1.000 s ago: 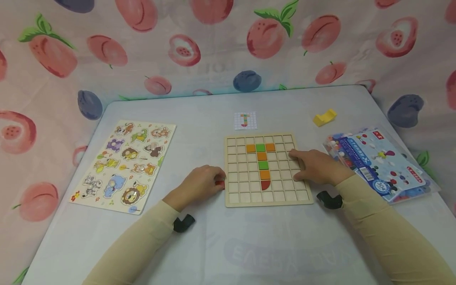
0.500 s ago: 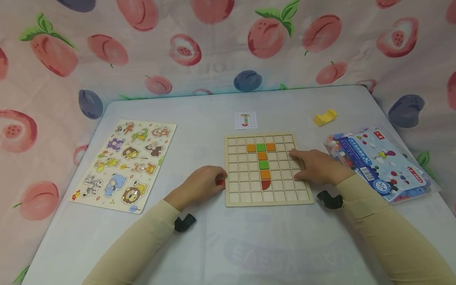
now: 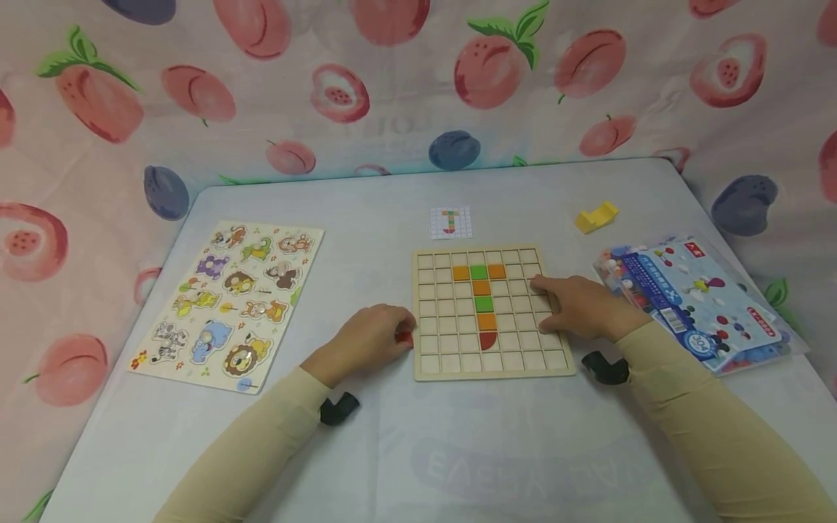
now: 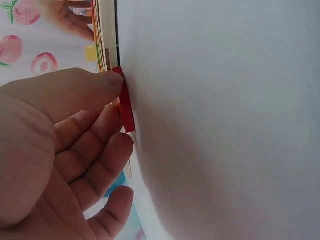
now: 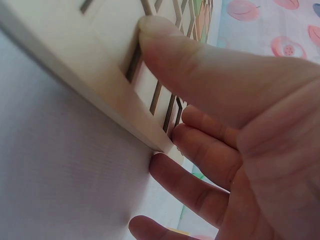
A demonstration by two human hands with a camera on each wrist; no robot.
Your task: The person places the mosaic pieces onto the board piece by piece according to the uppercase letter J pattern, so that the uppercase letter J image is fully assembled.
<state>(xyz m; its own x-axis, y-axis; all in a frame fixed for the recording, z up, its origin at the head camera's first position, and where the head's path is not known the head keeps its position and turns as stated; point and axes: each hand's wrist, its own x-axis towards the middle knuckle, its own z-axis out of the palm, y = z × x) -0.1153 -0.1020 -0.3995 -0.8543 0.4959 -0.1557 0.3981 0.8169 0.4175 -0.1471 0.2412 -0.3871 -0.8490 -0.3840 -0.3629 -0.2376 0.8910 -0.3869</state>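
Beside the left edge of the wooden grid board (image 3: pixel 448 363), my left hand (image 3: pixel 366 335) pinches a red tile (image 4: pixel 126 107) between thumb and fingers, low by the table. Its full shape is hidden. My right hand (image 3: pixel 585 309) rests on the board's right edge. In the right wrist view its thumb (image 5: pixel 175 50) lies on the board's face and the other fingers are spread near the edge. Orange tiles (image 3: pixel 486 322) and green tiles (image 3: pixel 483 304) form a T in the grid, with a rounded red tile (image 3: pixel 487 341) at its foot.
A small pattern card (image 3: pixel 450 222) lies behind the board. An animal puzzle board (image 3: pixel 225 305) is at the left. To the right lie a yellow block (image 3: pixel 596 217) and a blue-labelled package (image 3: pixel 706 298). Patterned cloth (image 3: pixel 392 87) rises behind the table.
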